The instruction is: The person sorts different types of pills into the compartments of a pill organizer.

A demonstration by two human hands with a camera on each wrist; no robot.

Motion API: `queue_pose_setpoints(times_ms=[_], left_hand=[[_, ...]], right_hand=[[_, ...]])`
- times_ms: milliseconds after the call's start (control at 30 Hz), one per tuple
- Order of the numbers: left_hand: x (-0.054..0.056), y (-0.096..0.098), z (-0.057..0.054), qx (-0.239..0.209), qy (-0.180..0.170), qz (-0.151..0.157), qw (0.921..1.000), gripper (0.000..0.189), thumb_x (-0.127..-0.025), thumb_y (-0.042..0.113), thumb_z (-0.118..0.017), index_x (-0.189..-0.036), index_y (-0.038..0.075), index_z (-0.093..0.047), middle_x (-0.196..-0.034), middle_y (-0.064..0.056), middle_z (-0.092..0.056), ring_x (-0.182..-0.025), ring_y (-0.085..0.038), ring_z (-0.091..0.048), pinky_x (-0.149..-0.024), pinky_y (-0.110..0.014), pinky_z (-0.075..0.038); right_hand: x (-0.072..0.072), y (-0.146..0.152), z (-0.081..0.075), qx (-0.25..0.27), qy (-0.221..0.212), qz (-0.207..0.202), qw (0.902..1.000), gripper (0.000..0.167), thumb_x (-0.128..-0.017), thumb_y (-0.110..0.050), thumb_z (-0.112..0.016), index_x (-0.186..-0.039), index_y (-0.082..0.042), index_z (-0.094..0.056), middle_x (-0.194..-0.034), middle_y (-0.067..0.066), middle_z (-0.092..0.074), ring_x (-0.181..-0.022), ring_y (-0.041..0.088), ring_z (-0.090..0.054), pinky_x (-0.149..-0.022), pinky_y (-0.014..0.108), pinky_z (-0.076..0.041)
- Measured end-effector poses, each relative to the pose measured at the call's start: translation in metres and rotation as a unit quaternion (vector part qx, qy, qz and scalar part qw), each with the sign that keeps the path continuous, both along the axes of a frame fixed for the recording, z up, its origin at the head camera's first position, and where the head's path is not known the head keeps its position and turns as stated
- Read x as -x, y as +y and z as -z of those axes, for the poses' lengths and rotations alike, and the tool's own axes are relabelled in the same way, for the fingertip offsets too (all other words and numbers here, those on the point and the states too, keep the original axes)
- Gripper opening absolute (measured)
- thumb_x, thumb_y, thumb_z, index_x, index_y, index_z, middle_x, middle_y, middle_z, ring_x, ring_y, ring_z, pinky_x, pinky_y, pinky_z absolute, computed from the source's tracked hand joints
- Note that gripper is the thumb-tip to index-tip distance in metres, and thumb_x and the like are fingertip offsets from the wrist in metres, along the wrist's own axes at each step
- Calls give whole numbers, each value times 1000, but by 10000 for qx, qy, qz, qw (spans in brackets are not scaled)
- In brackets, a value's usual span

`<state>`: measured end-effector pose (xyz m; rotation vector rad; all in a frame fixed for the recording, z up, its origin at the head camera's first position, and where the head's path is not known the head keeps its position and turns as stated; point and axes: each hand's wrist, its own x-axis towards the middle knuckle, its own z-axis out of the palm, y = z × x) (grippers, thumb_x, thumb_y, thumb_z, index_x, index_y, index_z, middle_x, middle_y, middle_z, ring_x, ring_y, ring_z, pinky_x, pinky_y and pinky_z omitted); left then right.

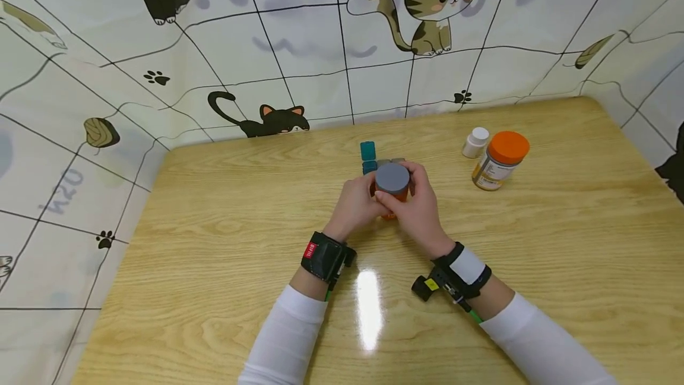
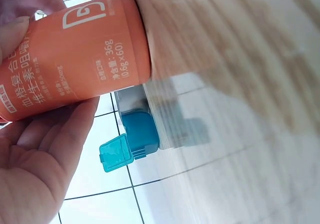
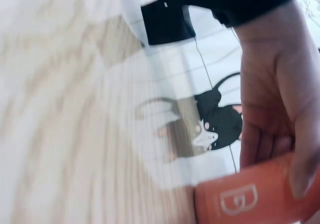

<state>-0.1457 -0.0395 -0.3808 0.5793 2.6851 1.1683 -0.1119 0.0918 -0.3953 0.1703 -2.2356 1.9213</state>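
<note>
Both hands hold an orange bottle (image 2: 85, 54) with a grey lid (image 1: 392, 177), upright at the middle of the table. My left hand (image 1: 355, 204) grips it from the left, its fingers lying along the side in the left wrist view. From the right, my right hand (image 1: 419, 210) grips the upper part near the lid, thumb across the front. The bottle's base is at the tabletop. Just behind stands a pill box, partly hidden by the hands and bottle; its teal compartment (image 2: 141, 129) has its flap (image 2: 116, 153) raised.
To the right on the wooden table (image 1: 240, 224) stand a small white bottle (image 1: 475, 142) and a larger jar with an orange lid (image 1: 500, 160). A cat-printed tiled curtain (image 1: 320, 94) borders the back and left side.
</note>
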Motion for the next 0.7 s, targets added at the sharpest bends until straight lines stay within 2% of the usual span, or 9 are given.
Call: queue_pose_setpoints(times_ms=[167, 300, 367, 400, 467, 533, 600, 633, 700], left_hand=[[-2, 1, 0, -210, -155, -5, 9997, 47, -73, 18, -77, -115, 10, -60, -104, -2, -67, -87, -16, -58, -70, -21, -46], [-2, 3, 1, -288, -259, 27, 9992, 52, -74, 19, -77, -120, 9, -57, -108, -3, -65, -90, -16, -58, -75, -21, -48], [-2, 3, 2, -331, -339, 15, 9989, 56, -74, 19, -78, -123, 9, -55, -112, -3, -65, -97, -15, -60, -84, -24, -49], [-2, 4, 2, -347, -374, 2, 9987, 57, -73, 18, -78, -125, 9, -54, -114, -3, -65, -100, -15, -60, -87, -25, -48], [-2, 3, 2, -330, -426, -33, 9985, 59, -73, 19, -78, -126, 10, -53, -116, -3, -64, -103, -15, -59, -90, -27, -48], [-1, 2, 2, -280, -439, -81, 9986, 59, -73, 20, -78, -126, 10, -53, -116, -2, -64, -102, -15, -59, -90, -28, -48], [0, 2, 2, -222, -445, -105, 9987, 59, -73, 21, -78, -126, 10, -53, -116, -2, -63, -101, -15, -58, -89, -28, -48], [0, 3, 2, -193, -445, -112, 9988, 59, -73, 22, -78, -126, 10, -53, -115, -2, -63, -100, -15, -58, -87, -28, -48], [0, 4, 3, -169, -438, -128, 9988, 59, -73, 22, -78, -125, 9, -53, -115, -2, -64, -99, -15, -58, -86, -28, -48]], right_hand=[[3, 12, -4, 315, 107, -364, 9988, 59, -82, 3, -64, -134, 0, -37, -131, 13, -44, -120, 13, -45, -108, 26, -34], [-1, 26, -18, 467, 429, -487, 9968, 61, -81, 11, -60, -136, 5, -34, -132, 18, -42, -113, 3, -47, -99, 10, -36], [-6, 38, -26, 200, 580, -519, 9968, 62, -80, 12, -57, -137, 7, -33, -128, 22, -43, -107, 4, -48, -96, 7, -37], [-10, 46, -30, -109, 591, -494, 9970, 63, -81, 11, -57, -138, 6, -32, -125, 23, -45, -105, 5, -49, -95, 7, -37], [-17, 64, -36, -994, 564, -425, 9925, 65, -81, 5, -58, -140, 4, -29, -119, 23, -50, -100, 11, -51, -95, 17, -42], [-24, 84, -39, -1977, 420, -371, 9787, 66, -82, -2, -62, -138, 4, -27, -112, 23, -54, -97, 21, -54, -94, 31, -45], [-30, 106, -41, -2911, 80, -353, 9560, 63, -82, -10, -64, -131, 4, -28, -106, 23, -56, -92, 28, -56, -85, 42, -47], [-33, 117, -40, -3288, -101, -355, 9437, 60, -82, -14, -66, -126, 5, -29, -104, 23, -57, -89, 30, -57, -78, 44, -47], [-37, 137, -38, -4000, -489, -382, 9144, 54, -80, -20, -68, -113, 5, -34, -92, 21, -59, -75, 29, -57, -62, 37, -46]])
